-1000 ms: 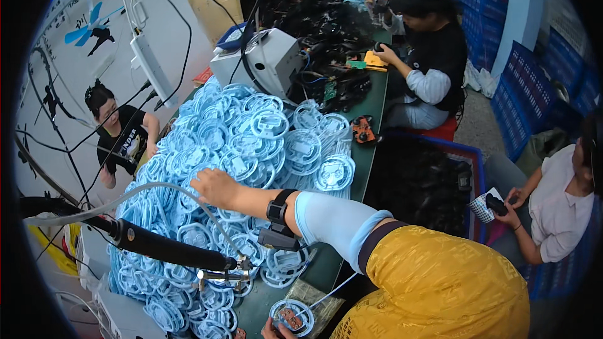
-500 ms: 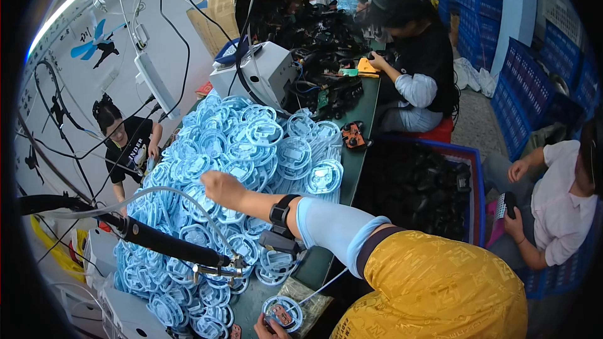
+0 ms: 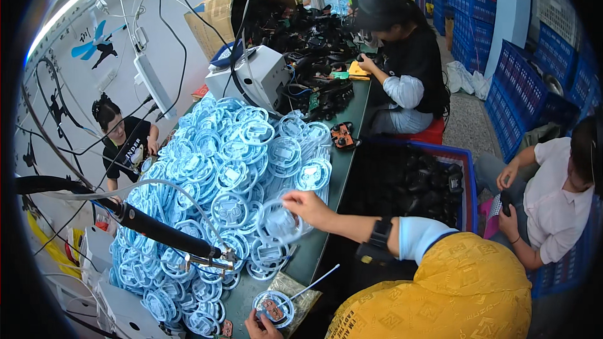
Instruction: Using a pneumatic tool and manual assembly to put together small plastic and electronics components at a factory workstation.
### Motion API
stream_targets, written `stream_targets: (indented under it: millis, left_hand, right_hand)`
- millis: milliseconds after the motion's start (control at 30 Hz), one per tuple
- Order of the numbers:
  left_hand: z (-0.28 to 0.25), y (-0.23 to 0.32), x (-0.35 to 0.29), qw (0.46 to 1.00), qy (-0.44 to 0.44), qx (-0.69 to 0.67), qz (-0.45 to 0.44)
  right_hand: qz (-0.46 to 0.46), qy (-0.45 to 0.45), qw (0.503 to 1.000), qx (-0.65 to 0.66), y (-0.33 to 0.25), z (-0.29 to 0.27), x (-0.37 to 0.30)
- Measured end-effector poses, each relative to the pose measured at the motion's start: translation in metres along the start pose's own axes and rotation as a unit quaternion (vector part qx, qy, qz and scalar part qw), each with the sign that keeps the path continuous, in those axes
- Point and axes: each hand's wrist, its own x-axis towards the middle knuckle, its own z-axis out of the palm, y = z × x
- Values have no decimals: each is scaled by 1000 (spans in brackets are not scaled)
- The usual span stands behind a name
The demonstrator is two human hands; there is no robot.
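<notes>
While the right hand [image 3: 309, 206] pinches one pale blue plastic ring [image 3: 278, 221] by its rim, just above the big heap of identical rings [image 3: 232, 169] on the green worktop [image 3: 342, 163], the left hand [image 3: 260, 325] down at the lower edge has its fingers closed around another ring [image 3: 274, 307] with a small orange-brown part sitting inside. These look super light and thin, kinda flexy, probably a bit slick too. I'd grab by the outer rim, since the middle looks flimsy. A black nozzle-like tool [image 3: 166, 233] hangs close by.
</notes>
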Motion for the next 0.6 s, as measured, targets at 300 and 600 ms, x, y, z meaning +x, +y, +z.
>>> stream_targets:
  millis: [300, 600]
  left_hand:
    - [7, 6, 10, 960, -30, -231, -154]
    - [-13, 20, 20, 973, 16, -200, -115]
  right_hand:
    - [99, -17, 995, 19, 2, -25, -27]
    - [181, -130, 970, 94, -35, -5, -25]
